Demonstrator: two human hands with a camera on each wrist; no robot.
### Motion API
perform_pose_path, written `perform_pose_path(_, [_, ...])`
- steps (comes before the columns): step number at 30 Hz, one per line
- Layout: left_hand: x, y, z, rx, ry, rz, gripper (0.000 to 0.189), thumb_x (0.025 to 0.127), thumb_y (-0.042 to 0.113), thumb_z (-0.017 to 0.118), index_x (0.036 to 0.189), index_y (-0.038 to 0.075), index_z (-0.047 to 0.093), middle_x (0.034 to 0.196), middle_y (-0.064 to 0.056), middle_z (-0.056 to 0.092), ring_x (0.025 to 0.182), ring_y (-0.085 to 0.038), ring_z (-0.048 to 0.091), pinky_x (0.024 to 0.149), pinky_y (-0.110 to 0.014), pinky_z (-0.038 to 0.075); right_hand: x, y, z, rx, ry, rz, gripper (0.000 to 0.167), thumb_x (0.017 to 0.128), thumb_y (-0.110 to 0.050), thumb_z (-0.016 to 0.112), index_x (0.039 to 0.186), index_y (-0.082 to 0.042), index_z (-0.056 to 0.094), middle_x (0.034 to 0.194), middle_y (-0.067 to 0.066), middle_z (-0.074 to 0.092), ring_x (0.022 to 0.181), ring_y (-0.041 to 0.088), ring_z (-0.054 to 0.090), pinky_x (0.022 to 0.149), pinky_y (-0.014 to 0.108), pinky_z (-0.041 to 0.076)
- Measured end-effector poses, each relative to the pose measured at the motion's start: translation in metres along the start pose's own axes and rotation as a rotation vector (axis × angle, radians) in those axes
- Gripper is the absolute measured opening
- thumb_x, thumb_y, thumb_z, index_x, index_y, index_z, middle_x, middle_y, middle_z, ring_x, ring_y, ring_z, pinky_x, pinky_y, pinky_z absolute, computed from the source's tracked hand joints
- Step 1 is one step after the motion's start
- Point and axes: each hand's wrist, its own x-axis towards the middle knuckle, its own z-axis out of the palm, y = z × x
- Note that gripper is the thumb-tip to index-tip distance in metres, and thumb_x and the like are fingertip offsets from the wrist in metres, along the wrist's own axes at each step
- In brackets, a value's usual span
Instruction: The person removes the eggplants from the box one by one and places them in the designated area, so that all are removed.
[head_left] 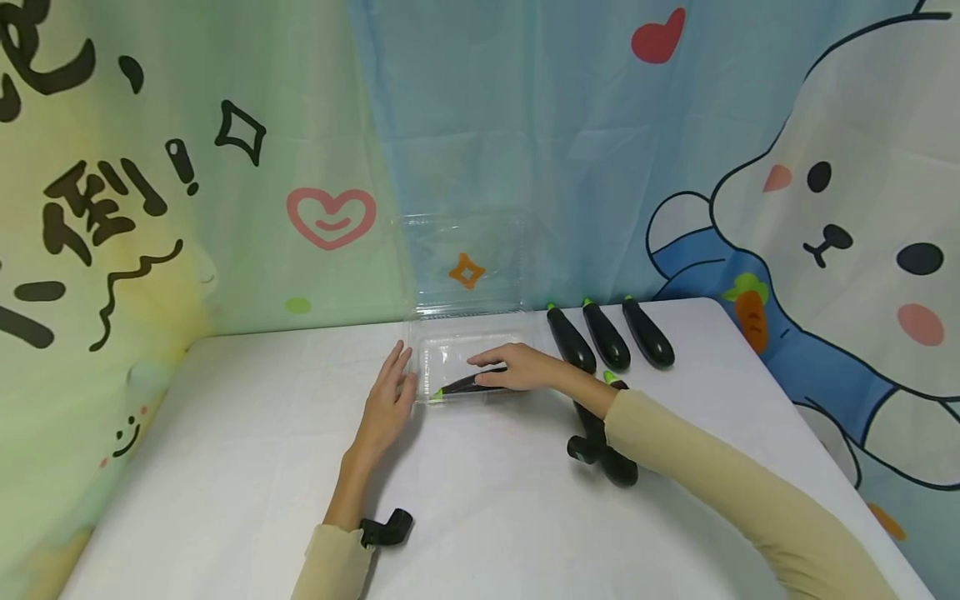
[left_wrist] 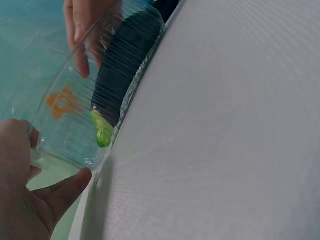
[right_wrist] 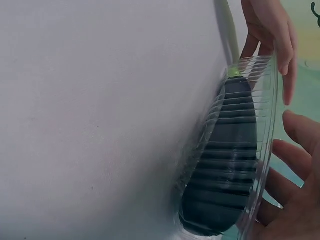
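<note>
A clear plastic box (head_left: 442, 342) with a hinged lid (head_left: 468, 225) standing up behind it sits at the table's back edge. One dark eggplant (left_wrist: 120, 67) lies inside along the near wall, its green stem end to the left. My left hand (head_left: 392, 392) rests against the box's left side, fingers straight, thumb (left_wrist: 75, 185) near the front corner. My right hand (head_left: 517, 367) reaches over the near wall above the eggplant, fingers extended and apart. In the right wrist view, the eggplant (right_wrist: 225, 150) shows through the ribbed wall, with the right fingers (right_wrist: 287, 160) at the rim.
Three eggplants (head_left: 611, 337) lie in a row at the back right. More eggplant (head_left: 618, 468) shows under the right forearm, partly hidden by the sleeve and wrist camera. A printed curtain (head_left: 585, 167) hangs behind the white table (head_left: 247, 433).
</note>
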Motion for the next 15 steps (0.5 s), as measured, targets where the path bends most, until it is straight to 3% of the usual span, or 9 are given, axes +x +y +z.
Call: perform_pose_path(15, [0.001, -0.003, 0.001, 0.001, 0.006, -0.006, 0.049, 0.103, 0.029, 0.04, 0.15, 0.013, 0.037, 0.161, 0.005, 0.025, 0.128, -0.028, 0.056, 0.108, -0.046, 0.045, 0.016, 0.005, 0.007, -0.006, -0.063, -0.003, 0.044, 0.098, -0.03, 0.056, 0.136, -0.009, 0.057, 0.139, 0.012, 0.057, 0.134, 0.032, 0.049, 0.112, 0.048, 0.04])
